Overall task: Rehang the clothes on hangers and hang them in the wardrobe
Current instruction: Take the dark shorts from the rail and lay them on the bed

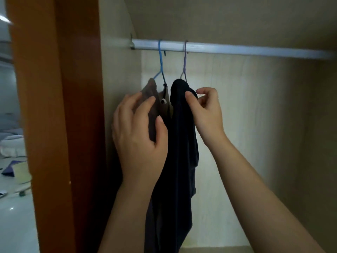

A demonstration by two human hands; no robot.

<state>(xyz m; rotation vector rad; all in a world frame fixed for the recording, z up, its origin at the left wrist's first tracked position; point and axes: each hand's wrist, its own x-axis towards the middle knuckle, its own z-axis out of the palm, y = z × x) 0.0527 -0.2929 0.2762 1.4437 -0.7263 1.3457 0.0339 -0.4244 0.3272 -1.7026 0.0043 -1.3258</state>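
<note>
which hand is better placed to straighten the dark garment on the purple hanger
Right hand: its thumb already pinches the dark garment at the shoulder under the purple hanger; the left hand rests on the brown garment.

I see a ribbed, satiny metal wardrobe rail (218, 49). Below it hang a blue coated-wire hanger (160, 61), soft matt navy cloth (182, 143) and brownish cloth (151, 92); left, glossy orange-brown wood frame (54, 106).
</note>
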